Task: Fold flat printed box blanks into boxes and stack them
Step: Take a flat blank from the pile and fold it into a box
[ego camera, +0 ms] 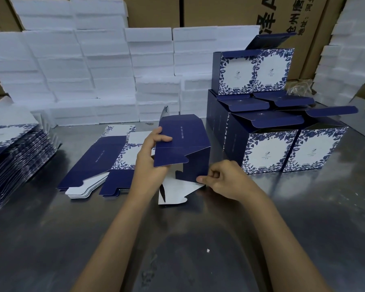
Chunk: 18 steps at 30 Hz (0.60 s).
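A navy box blank point(185, 142), partly opened into a box shape, stands at the table's middle with a white bottom flap point(177, 190) lying toward me. My left hand point(151, 159) grips its left edge, thumb on the navy panel. My right hand point(221, 178) pinches the lower right corner of the blank. A small pile of flat blanks point(101, 163) lies just left of it. A taller pile of flat blanks point(15, 157) sits at the far left. Folded blue-and-white floral boxes point(282, 131) are stacked at the right, lids open.
White foam blocks point(93, 70) are piled along the back of the metal table point(51, 239). Brown cartons point(282, 15) stand behind them. More foam point(350, 49) rises at the far right. A small white scrap point(208, 250) lies on the table near me.
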Available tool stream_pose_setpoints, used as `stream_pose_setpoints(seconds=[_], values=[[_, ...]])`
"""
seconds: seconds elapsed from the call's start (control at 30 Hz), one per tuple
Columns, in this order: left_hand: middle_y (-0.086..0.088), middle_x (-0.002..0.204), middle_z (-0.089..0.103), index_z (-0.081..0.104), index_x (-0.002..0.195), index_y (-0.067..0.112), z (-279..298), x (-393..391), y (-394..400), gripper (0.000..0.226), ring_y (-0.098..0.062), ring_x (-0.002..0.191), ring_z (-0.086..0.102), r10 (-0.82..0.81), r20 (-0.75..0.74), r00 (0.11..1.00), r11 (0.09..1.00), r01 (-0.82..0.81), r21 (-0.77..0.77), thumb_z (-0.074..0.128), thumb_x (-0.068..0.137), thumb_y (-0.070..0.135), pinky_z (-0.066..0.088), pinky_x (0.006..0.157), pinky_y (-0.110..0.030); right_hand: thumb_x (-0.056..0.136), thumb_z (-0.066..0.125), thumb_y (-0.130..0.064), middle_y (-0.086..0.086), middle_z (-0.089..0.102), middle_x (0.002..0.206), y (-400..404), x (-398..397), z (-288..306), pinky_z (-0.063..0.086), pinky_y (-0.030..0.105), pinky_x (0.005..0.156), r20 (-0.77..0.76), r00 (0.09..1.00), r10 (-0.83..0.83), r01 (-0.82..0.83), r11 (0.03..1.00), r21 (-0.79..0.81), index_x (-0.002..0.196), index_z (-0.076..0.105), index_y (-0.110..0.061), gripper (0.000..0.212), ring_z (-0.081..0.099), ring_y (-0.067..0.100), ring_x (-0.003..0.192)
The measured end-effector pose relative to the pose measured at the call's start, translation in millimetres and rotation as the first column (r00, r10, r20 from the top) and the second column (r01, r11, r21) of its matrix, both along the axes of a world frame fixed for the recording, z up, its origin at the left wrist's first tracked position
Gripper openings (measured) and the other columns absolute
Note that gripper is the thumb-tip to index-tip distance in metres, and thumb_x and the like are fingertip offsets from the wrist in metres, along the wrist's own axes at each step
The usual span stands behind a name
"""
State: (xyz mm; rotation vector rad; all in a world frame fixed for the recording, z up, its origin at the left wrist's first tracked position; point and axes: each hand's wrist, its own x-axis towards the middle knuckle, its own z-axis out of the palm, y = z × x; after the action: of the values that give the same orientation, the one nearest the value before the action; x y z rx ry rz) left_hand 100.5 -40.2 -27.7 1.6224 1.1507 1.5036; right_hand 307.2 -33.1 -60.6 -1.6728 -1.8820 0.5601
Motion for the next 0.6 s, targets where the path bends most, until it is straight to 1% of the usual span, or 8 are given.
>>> stream_pose_setpoints(seconds=[0.07,0.1,0.17,0.23,0.33,0.43,0.53,0.6], values=[[0.012,0.145,0.048,0.063,0.110,0.017,0,0,0,0.039,-0.002,0.129,0.050,-0.006,-0.002,1.000,1.000,0.006,0.005,0.077,0.080,-0.004,0.043,0.087,-0.006,0.082,0.078,-0.050,-0.009,0.052,0.051,-2,1,3,0.037,0.028,0.053,-0.019,0.999,-0.027,0.029,0.995,0.096,0.060,0.053,-0.017,0.047,0.044,0.010,0.051],[0.011,0.146,0.048,0.063,0.111,0.017,0,0,0,0.039,-0.002,0.129,0.050,-0.007,-0.009,1.000,1.000,0.007,0.007,0.077,0.080,-0.003,0.043,0.088,-0.007,0.083,0.078,-0.048,-0.011,0.049,0.049,-3,2,5,0.034,0.028,0.053,-0.028,0.999,-0.028,0.032,0.990,0.141,0.058,0.048,-0.018,0.049,0.040,0.012,0.049],[0.011,0.146,0.047,0.063,0.112,0.016,1,0,-1,0.041,-0.002,0.129,0.049,-0.010,-0.023,1.000,1.000,0.010,0.003,0.078,0.079,-0.003,0.045,0.090,-0.009,0.086,0.078,-0.040,-0.012,0.044,0.047,-4,1,7,0.030,0.029,0.052,-0.048,0.999,-0.013,0.021,0.985,0.174,0.056,0.040,-0.018,0.053,0.036,0.014,0.049],[0.011,0.147,0.047,0.063,0.114,0.016,2,1,-2,0.042,-0.002,0.129,0.049,-0.017,-0.023,1.000,1.000,0.017,-0.004,0.078,0.079,-0.003,0.045,0.090,-0.009,0.087,0.078,-0.037,-0.011,0.043,0.046,-4,1,7,0.030,0.028,0.053,-0.063,0.998,-0.010,0.020,0.987,0.162,0.057,0.041,-0.018,0.052,0.035,0.013,0.048],[0.010,0.148,0.045,0.062,0.116,0.014,3,1,-4,0.041,-0.003,0.128,0.050,-0.026,-0.032,0.999,1.000,0.026,-0.005,0.076,0.082,-0.002,0.044,0.090,-0.008,0.087,0.075,-0.046,-0.009,0.046,0.049,-6,1,10,0.036,0.031,0.057,-0.097,0.994,-0.043,0.058,0.986,0.154,0.060,0.047,-0.018,0.047,0.041,0.011,0.052],[0.007,0.150,0.044,0.062,0.117,0.013,5,2,-6,0.041,-0.009,0.132,0.048,-0.041,-0.036,0.999,0.999,0.041,-0.009,0.072,0.083,-0.007,0.046,0.099,-0.020,0.089,0.072,-0.045,-0.003,0.045,0.054,-7,2,16,0.043,0.040,0.061,-0.221,0.975,-0.016,0.067,0.971,0.228,0.064,0.046,-0.017,0.046,0.044,0.019,0.059],[0.007,0.149,0.045,0.062,0.117,0.011,8,4,-8,0.041,-0.011,0.133,0.047,-0.041,-0.038,0.998,0.999,0.040,-0.014,0.071,0.082,-0.009,0.046,0.101,-0.026,0.093,0.069,-0.038,0.009,0.046,0.059,-10,0,19,0.043,0.044,0.062,-0.189,0.982,-0.001,0.052,0.962,0.267,0.067,0.042,-0.014,0.045,0.044,0.030,0.065],[0.007,0.149,0.044,0.062,0.117,0.011,8,5,-8,0.041,-0.010,0.132,0.048,-0.050,-0.029,0.998,0.999,0.049,-0.018,0.072,0.082,-0.008,0.047,0.101,-0.028,0.093,0.068,-0.038,0.007,0.047,0.059,-11,0,20,0.040,0.039,0.061,-0.157,0.987,-0.033,0.070,0.968,0.241,0.066,0.042,-0.015,0.044,0.043,0.026,0.063]])
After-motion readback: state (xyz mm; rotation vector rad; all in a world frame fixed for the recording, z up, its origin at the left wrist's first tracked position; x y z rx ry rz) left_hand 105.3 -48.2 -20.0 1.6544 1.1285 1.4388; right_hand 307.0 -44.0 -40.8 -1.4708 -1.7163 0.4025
